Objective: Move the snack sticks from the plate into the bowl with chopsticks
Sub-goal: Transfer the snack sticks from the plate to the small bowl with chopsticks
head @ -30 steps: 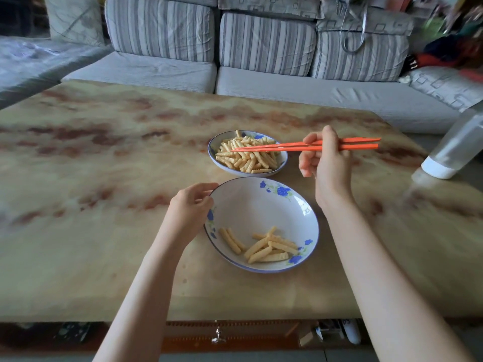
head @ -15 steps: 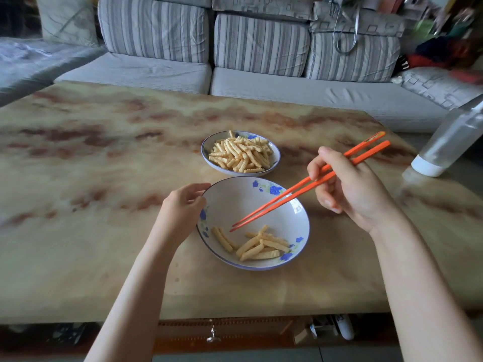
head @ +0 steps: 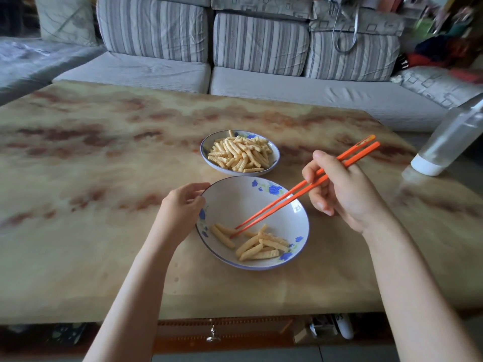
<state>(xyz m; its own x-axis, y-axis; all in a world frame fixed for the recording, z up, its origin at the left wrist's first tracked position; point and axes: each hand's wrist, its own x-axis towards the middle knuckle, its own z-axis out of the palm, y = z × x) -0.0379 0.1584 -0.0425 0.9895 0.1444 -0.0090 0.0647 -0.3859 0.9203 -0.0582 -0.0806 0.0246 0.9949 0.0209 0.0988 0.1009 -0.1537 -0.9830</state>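
A wide white plate with blue flowers lies near me and holds several ridged snack sticks in its near half. Just behind it a smaller blue-rimmed bowl is heaped with the same snack sticks. My right hand grips a pair of orange chopsticks. Their tips point down-left into the plate and rest against a stick at its left side. With curled fingers my left hand holds the plate's left rim.
Both dishes stand on a marbled beige table. A clear bottle with a white cap leans at the table's right edge. A striped grey sofa runs along the far side. A drawer knob shows below the near edge.
My right hand swung the chopsticks from over the far bowl back and down into the near plate, and the tips now reach the sticks. My left hand stayed on the plate's rim.
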